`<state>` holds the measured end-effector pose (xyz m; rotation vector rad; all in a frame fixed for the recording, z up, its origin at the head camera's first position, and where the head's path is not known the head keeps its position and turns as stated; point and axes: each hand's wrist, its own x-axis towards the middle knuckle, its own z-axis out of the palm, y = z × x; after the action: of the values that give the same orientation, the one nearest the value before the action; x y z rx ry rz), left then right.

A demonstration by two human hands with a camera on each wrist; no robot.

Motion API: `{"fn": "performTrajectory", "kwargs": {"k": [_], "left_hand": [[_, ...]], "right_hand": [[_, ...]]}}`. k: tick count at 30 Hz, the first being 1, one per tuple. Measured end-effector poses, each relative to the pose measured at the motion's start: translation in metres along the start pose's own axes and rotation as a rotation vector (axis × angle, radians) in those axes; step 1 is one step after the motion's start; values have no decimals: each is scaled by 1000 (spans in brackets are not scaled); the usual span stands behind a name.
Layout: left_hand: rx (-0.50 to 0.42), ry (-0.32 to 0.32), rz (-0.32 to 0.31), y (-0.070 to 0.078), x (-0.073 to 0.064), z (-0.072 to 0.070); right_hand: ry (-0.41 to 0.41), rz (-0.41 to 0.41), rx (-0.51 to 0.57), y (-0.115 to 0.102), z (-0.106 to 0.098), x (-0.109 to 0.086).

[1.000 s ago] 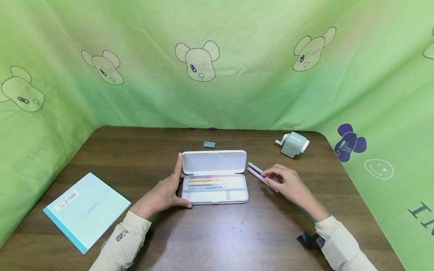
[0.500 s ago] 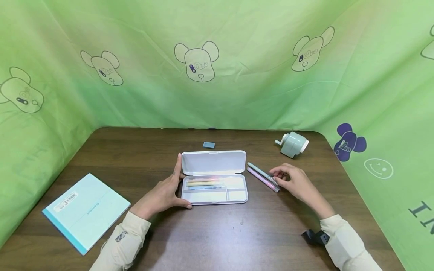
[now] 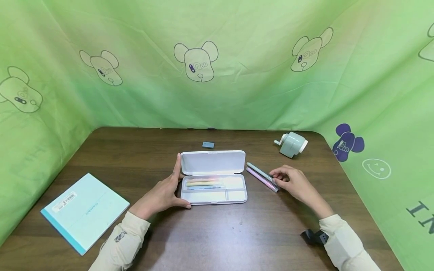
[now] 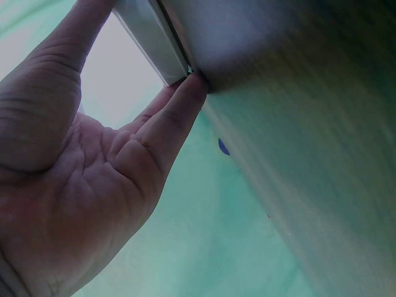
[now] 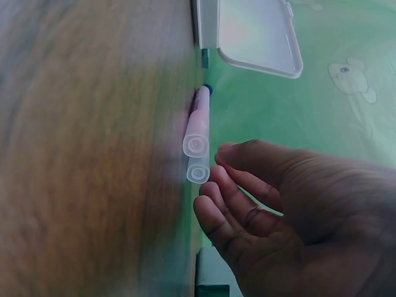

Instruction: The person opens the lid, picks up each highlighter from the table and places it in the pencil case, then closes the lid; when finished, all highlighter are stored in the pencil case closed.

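Note:
My left hand (image 3: pixel 162 194) holds the left end of an open white pencil case (image 3: pixel 237 201), thumb at its front corner and the other fingers along the lid's side. Several slim pens (image 3: pixel 203 183) lie in its back compartment. Right of the case, a pink pen (image 3: pixel 261 179) and a green pen (image 3: pixel 255 167) lie side by side, slanting towards me. My right hand (image 3: pixel 293 182) is at the near end of the green pen, its fingers loosely bent. In the right wrist view, the fingertips (image 5: pixel 215 175) sit right beside the clear pen ends (image 5: pixel 197 146), not wrapped round them.
A blue eraser (image 3: pixel 208 145) lies behind the case. At the back right stands a grey-green pencil sharpener (image 3: pixel 292 145) with a crank. A light-blue notebook (image 3: pixel 88 212) lies on the left. Green printed cloth (image 3: pixel 142 101) hangs round the table's back and sides.
My right hand has moved right, off the pink pen to the green pen's near end, uncovering both pens. Over the last half second it stays nearly still. The left hand keeps its place.

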<state>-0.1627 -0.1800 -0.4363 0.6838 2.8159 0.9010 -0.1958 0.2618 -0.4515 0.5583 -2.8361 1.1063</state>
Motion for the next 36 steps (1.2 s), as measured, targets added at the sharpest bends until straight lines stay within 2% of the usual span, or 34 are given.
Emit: {"fn": "performTrajectory", "kwargs": {"k": [18, 28, 36], "left_hand": [[4, -4, -8, 1, 0, -1], [-3, -6, -8, 1, 0, 0], [-3, -9, -16, 1, 0, -1]], "right_hand": [[-37, 29, -16, 1, 2, 1], [1, 52, -49, 1, 7, 1], [43, 31, -48, -2, 4, 1]]}}
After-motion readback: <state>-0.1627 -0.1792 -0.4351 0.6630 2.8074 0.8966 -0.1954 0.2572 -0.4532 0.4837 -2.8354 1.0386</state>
